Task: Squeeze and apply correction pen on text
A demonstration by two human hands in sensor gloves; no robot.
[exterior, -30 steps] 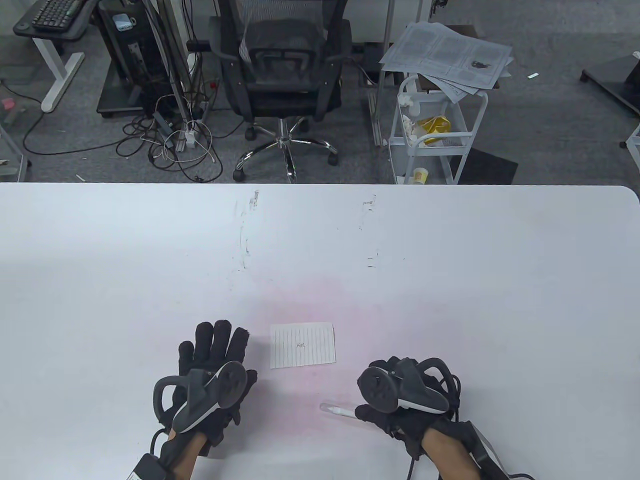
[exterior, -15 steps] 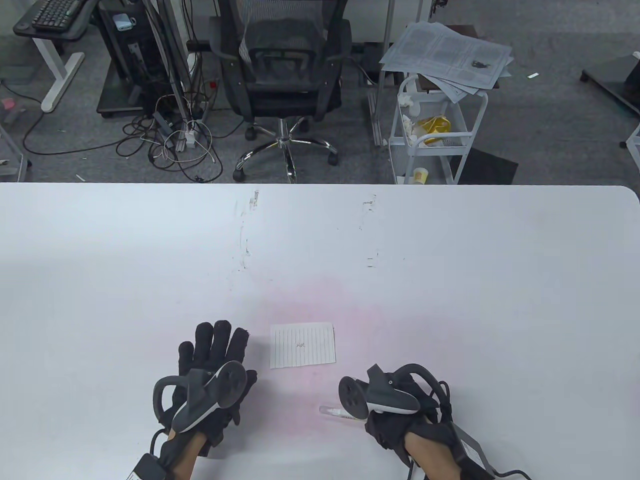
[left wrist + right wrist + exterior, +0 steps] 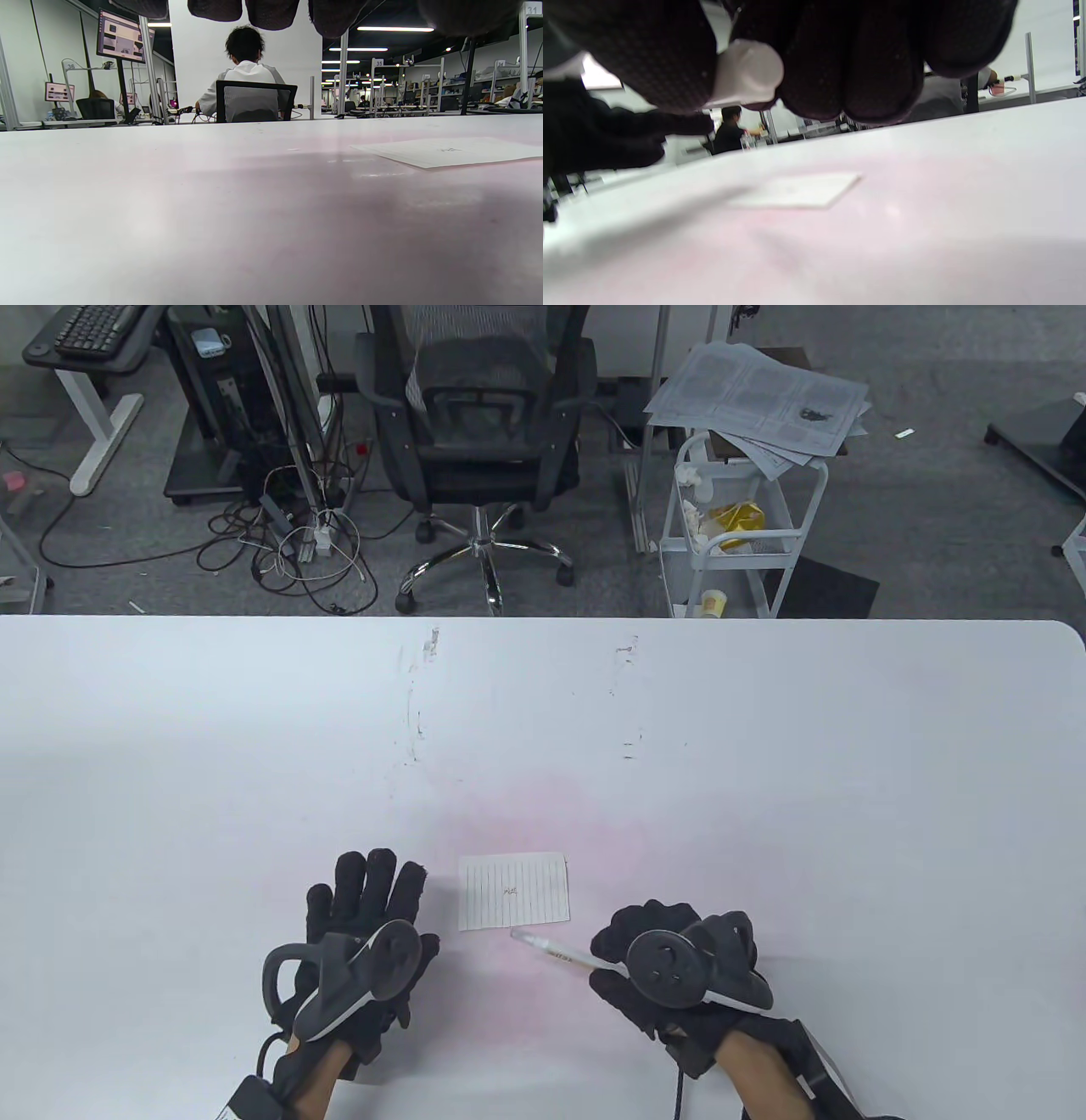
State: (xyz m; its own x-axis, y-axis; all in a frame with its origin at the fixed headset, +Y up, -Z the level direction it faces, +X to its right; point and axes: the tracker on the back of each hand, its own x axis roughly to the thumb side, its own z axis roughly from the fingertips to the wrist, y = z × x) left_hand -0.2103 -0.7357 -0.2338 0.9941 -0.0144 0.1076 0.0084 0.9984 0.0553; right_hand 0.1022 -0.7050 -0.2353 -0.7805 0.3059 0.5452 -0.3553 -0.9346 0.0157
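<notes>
Table view: right hand (image 3: 670,976) grips the correction pen (image 3: 551,953); left hand (image 3: 361,946) lies flat, fingers spread.

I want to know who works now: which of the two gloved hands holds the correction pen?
The right hand holds the correction pen, its tip near the lined paper. The left hand holds nothing, left of the paper.

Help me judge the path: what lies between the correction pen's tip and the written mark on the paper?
In the table view, only bare lined paper separates the correction pen tip from the written mark.
</notes>
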